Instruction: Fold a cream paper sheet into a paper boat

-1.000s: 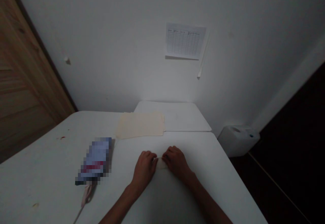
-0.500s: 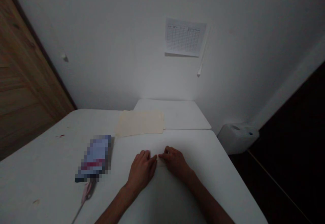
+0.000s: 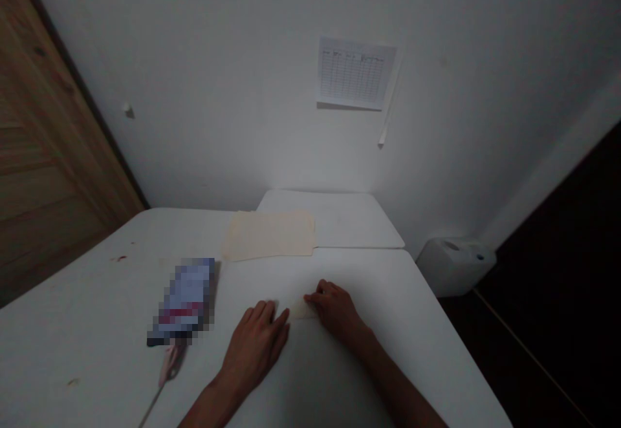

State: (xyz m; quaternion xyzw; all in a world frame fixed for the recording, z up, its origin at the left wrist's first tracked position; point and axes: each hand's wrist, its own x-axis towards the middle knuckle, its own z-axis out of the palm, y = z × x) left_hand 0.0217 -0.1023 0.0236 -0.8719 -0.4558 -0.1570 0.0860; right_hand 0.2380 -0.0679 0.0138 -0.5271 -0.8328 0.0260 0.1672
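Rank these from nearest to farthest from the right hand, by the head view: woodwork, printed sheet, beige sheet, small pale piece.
1. Small pale piece: at the fingertips of the right hand.
2. Beige sheet: ahead, to the left.
3. Printed sheet: higher up, on the wall.
4. Woodwork: at the far left.

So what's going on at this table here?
A person has both bare hands on a white table, around a small pale piece. The right hand has its fingertips at the piece; the left hand is spread beside it, its thumb perhaps touching. Farther back lies a cream sheet or stack, and to the left a blurred-out item.
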